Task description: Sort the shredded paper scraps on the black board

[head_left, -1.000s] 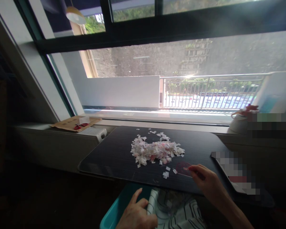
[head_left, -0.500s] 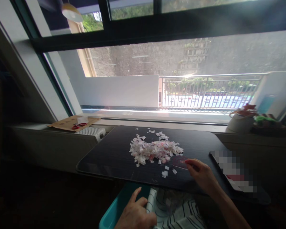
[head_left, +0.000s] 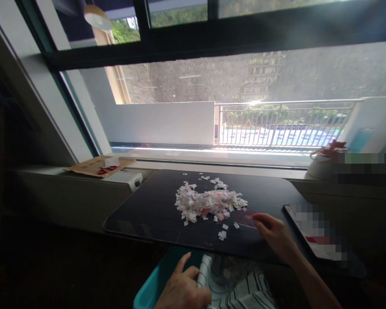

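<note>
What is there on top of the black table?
On the table lie a heap of paper scraps and a blurred-out object; the right hand holds a clear reddish piece. Whatever the heap covers cannot be seen.

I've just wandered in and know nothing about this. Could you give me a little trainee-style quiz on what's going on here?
1. Multiple choice: which hand pinches the thin, see-through, reddish piece, seemingly plastic?
A) left
B) right
C) both

2. True or false: a few loose white paper scraps lie apart from the large heap of white and pinkish paper scraps on the black, round-cornered table.

3. Fill the gap: the ____ plastic tub by the left hand shows below the table's near edge.

Key:
1. B, the right hand.
2. True.
3. Turquoise.
</note>
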`<action>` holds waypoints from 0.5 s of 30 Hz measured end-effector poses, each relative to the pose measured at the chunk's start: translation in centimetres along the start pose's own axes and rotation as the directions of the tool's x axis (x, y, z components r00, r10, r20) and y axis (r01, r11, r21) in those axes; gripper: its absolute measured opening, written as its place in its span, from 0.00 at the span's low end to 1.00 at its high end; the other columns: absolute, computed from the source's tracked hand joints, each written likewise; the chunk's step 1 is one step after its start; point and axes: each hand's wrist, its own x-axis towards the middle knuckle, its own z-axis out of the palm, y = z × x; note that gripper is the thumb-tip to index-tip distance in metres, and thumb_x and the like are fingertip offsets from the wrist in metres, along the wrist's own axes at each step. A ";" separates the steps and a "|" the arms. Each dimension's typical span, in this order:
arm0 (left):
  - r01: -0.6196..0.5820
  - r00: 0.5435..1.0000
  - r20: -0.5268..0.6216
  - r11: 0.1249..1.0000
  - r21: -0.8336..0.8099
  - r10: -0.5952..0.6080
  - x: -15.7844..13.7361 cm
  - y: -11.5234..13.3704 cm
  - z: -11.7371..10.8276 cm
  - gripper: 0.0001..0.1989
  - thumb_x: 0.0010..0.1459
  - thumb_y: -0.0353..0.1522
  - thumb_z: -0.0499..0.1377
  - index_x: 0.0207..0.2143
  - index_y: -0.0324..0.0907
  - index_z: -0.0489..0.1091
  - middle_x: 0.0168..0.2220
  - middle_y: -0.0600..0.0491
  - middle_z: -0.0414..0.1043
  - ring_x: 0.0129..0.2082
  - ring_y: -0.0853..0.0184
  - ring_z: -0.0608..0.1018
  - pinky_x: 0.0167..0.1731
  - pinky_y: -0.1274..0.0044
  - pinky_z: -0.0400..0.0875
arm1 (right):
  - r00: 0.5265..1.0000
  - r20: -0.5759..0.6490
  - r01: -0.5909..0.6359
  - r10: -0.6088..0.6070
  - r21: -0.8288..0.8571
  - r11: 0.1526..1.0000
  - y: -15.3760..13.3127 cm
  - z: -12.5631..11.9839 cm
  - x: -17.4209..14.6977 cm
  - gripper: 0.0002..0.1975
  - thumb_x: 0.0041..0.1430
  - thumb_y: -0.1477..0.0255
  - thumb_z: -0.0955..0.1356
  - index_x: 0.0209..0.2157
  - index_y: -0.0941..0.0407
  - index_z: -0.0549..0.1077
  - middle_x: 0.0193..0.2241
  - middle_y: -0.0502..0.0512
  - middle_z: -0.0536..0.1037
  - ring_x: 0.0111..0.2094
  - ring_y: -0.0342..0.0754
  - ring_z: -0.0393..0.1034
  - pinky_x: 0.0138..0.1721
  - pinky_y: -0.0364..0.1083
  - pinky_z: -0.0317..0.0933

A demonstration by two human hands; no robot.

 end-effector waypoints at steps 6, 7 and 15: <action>-0.001 1.000 -0.027 1.000 -0.031 0.000 0.4 0.5 -2.2 0.09 0.46 0.34 0.68 0.19 0.48 0.71 0.08 0.63 0.48 0.23 0.67 0.68 0.57 0.66 0.49 | 1.000 0.007 -0.014 0.014 -0.033 0.999 0.2 -0.5 0.0 0.16 0.51 0.63 0.66 0.34 0.58 0.79 0.28 0.56 0.81 0.27 0.49 0.74 0.27 0.44 0.66; 0.007 0.999 -0.033 0.999 -0.041 -0.008 0.4 0.7 -2.7 0.08 0.47 0.34 0.68 0.21 0.48 0.71 0.09 0.63 0.50 0.24 0.67 0.68 0.57 0.66 0.49 | 1.000 0.026 -0.011 0.012 -0.045 0.999 0.2 -0.7 -0.1 0.15 0.51 0.63 0.66 0.33 0.58 0.79 0.29 0.56 0.81 0.27 0.49 0.74 0.28 0.45 0.66; -0.018 0.997 -0.074 0.999 -0.031 0.015 0.2 0.4 -3.0 0.06 0.55 0.37 0.64 0.26 0.49 0.72 0.12 0.63 0.57 0.28 0.68 0.69 0.58 0.65 0.47 | 0.998 0.066 0.004 -0.007 0.043 0.999 0.3 -0.8 -0.7 0.14 0.52 0.62 0.66 0.33 0.56 0.79 0.25 0.53 0.80 0.25 0.48 0.72 0.25 0.43 0.66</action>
